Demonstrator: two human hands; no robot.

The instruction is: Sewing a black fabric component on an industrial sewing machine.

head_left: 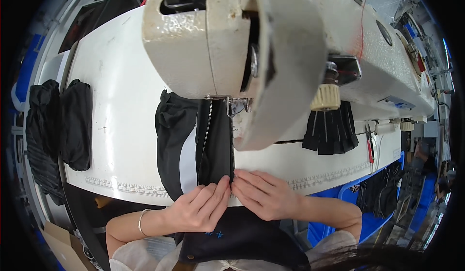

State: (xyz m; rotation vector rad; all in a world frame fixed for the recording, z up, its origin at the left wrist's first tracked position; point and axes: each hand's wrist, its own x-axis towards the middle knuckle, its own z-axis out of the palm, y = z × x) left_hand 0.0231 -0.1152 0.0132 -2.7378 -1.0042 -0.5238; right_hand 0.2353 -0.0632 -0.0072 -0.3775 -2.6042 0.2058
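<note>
Black fabric (215, 159) with a metal-toothed zipper (206, 133) and a pale grey strip (188, 160) lies under the head of a sewing machine (184, 53). Its far end reaches the presser foot (231, 106). At the near right edge of the cloth, my left hand (201, 205) is closed, thumb and fingers pinching the fabric. My right hand (259, 193) pinches the same edge just beside it, and the fingertips of both hands almost meet. What lies between the fingertips is mostly hidden.
Folded black pieces (75, 126) hang over the table's left edge. Right of the machine head are several black zipper strips (334, 130) and red-handled snips (370, 147). A ruler scale (126, 188) runs along the front edge. A blue bin (351, 198) stands below right, a cardboard box (65, 247) lower left.
</note>
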